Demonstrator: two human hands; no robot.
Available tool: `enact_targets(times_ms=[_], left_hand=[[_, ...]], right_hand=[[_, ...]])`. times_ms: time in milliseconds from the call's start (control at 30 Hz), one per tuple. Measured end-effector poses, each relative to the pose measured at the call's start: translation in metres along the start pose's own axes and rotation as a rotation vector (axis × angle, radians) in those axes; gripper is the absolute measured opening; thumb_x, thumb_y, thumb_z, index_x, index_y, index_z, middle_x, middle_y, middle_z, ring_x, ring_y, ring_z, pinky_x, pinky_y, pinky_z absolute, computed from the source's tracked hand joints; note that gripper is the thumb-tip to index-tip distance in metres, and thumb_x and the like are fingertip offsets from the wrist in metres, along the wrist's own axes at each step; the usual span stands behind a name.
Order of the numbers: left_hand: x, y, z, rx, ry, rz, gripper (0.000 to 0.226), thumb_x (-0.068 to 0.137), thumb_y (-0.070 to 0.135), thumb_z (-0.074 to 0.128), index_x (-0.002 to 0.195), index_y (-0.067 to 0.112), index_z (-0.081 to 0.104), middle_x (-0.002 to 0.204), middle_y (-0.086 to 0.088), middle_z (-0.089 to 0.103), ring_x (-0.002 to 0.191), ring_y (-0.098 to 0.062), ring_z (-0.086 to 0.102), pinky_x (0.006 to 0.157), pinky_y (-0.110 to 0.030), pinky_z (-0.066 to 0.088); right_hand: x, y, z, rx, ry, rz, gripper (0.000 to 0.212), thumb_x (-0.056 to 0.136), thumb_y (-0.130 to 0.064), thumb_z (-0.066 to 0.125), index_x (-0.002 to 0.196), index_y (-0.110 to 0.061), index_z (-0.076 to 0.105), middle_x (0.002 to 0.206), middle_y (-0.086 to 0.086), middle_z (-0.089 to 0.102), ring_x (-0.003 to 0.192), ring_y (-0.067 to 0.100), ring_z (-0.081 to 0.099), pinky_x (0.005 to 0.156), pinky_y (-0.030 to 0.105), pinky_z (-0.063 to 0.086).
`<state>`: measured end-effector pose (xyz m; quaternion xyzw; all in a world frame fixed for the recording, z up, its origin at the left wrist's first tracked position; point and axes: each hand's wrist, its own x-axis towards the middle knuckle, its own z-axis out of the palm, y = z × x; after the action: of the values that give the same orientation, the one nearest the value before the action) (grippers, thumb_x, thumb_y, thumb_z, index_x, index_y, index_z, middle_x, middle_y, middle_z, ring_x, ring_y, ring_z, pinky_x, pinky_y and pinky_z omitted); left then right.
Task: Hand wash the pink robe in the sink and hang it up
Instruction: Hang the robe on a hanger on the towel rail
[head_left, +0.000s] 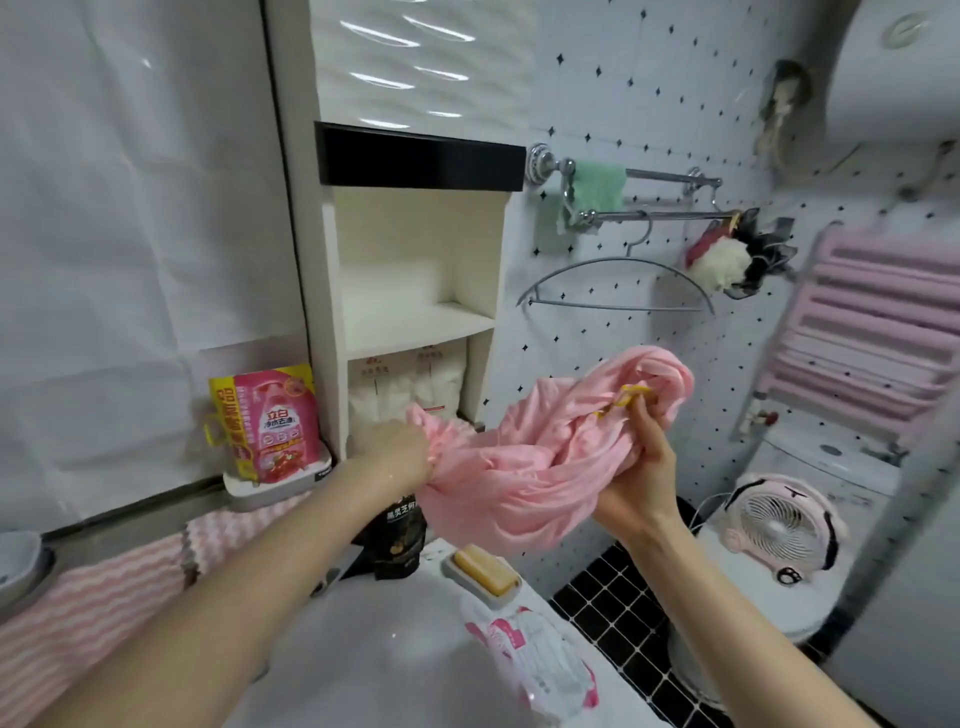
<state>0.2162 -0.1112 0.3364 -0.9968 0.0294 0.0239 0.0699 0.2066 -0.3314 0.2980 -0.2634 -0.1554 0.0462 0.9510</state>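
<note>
Two grips hold the robe (519, 447) twisted above the sink (363, 649): left hand (400, 452) curled round one end, right hand (641, 467) clutching the other. Counter-rotate firmly; keep drips over the sink.

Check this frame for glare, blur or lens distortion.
Head view: wide-angle bowing bends the cabinet and radiator toward the edges; glare streaks cross the glossy panel at top; the left hand is blur-softened; the robe and right hand look sharper.

Bare left hand (397, 452), bare right hand (644, 467); bare forearms (260, 561)
</note>
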Motion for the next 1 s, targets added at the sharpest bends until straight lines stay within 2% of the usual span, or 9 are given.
enact_targets(times_ms=[67,167,300,367,467,600,800,900,1000], left_hand=[[-0.003,0.014,-0.025,0.15,0.239,-0.038,0.034,0.098,0.03,0.043,0.124,0.009,0.051,0.116,-0.005,0.059,0.106,-0.023,0.059,0.078,-0.031,0.046],[0.004,0.049,-0.055,-0.439,0.593,0.178,0.04,0.096,0.041,0.046,0.122,0.01,0.049,0.119,-0.005,0.06,0.109,-0.025,0.058,0.082,-0.032,0.042],[0.019,0.122,-0.068,-1.027,0.051,0.598,0.044,0.09,0.045,0.054,0.123,0.017,0.045,0.114,-0.002,0.058,0.101,-0.015,0.056,0.086,-0.028,0.044],[0.044,0.144,-0.071,-1.201,0.138,0.522,0.019,0.088,0.025,0.065,0.095,0.015,0.051,0.087,-0.006,0.058,0.074,-0.016,0.054,0.067,-0.027,0.046],[0.085,0.167,-0.087,-1.367,0.224,0.39,0.023,0.089,0.011,0.06,0.075,0.017,0.043,0.067,-0.005,0.049,0.059,-0.021,0.046,0.051,-0.024,0.042],[0.129,0.207,-0.115,-1.417,0.463,0.236,0.021,0.092,0.015,0.055,0.076,0.019,0.042,0.07,0.003,0.045,0.07,-0.018,0.044,0.063,-0.03,0.036],[0.188,0.241,-0.116,-1.765,0.248,0.15,0.006,0.095,0.011,0.048,0.097,0.006,0.051,0.081,-0.005,0.056,0.077,-0.02,0.055,0.066,-0.028,0.048],[0.205,0.255,-0.117,-1.868,0.184,0.187,0.012,0.095,0.003,0.045,0.102,0.0,0.054,0.079,-0.007,0.057,0.068,-0.017,0.055,0.057,-0.023,0.05],[0.217,0.269,-0.123,-1.94,0.169,0.168,0.013,0.092,-0.004,0.044,0.088,0.004,0.053,0.075,-0.008,0.056,0.064,-0.019,0.054,0.053,-0.024,0.049]], right_hand=[[-0.004,-0.015,-0.003,-0.009,0.02,-0.03,0.019,0.085,-0.024,0.061,0.103,-0.018,0.065,0.112,0.009,0.065,0.112,0.028,0.059,0.107,0.048,0.035],[0.001,-0.041,-0.007,-0.036,0.088,-0.121,0.022,0.063,-0.016,0.077,0.083,-0.019,0.069,0.094,0.007,0.067,0.093,0.025,0.066,0.098,0.044,0.043],[0.01,-0.077,-0.008,-0.14,0.122,-0.126,0.014,0.066,-0.017,0.062,0.07,-0.015,0.075,0.085,0.009,0.072,0.084,0.024,0.07,0.08,0.036,0.055],[0.016,-0.099,-0.016,-0.196,0.122,-0.074,0.029,0.071,-0.019,0.054,0.085,-0.006,0.076,0.1,0.017,0.07,0.095,0.029,0.068,0.082,0.04,0.055],[0.024,-0.139,-0.032,-0.297,0.173,-0.072,0.028,0.076,-0.024,0.057,0.087,-0.008,0.077,0.098,0.016,0.071,0.092,0.029,0.069,0.08,0.041,0.056],[0.051,-0.19,-0.059,-0.577,0.326,-0.027,0.034,0.093,-0.032,0.051,0.093,-0.005,0.073,0.078,0.012,0.071,0.067,0.023,0.069,0.064,0.03,0.058],[0.075,-0.229,-0.114,-1.012,0.522,0.04,0.061,0.058,-0.043,0.079,0.101,0.0,0.068,0.092,0.016,0.067,0.074,0.023,0.064,0.073,0.032,0.048],[0.089,-0.232,-0.127,-1.412,0.508,-0.241,0.082,0.062,-0.034,0.079,0.134,-0.019,0.043,0.126,0.005,0.051,0.111,0.018,0.053,0.092,0.032,0.041],[0.097,-0.234,-0.142,-1.877,0.207,-0.757,0.06,0.076,-0.021,0.07,0.131,-0.032,0.047,0.137,0.001,0.039,0.127,0.014,0.035,0.105,0.022,0.025]])
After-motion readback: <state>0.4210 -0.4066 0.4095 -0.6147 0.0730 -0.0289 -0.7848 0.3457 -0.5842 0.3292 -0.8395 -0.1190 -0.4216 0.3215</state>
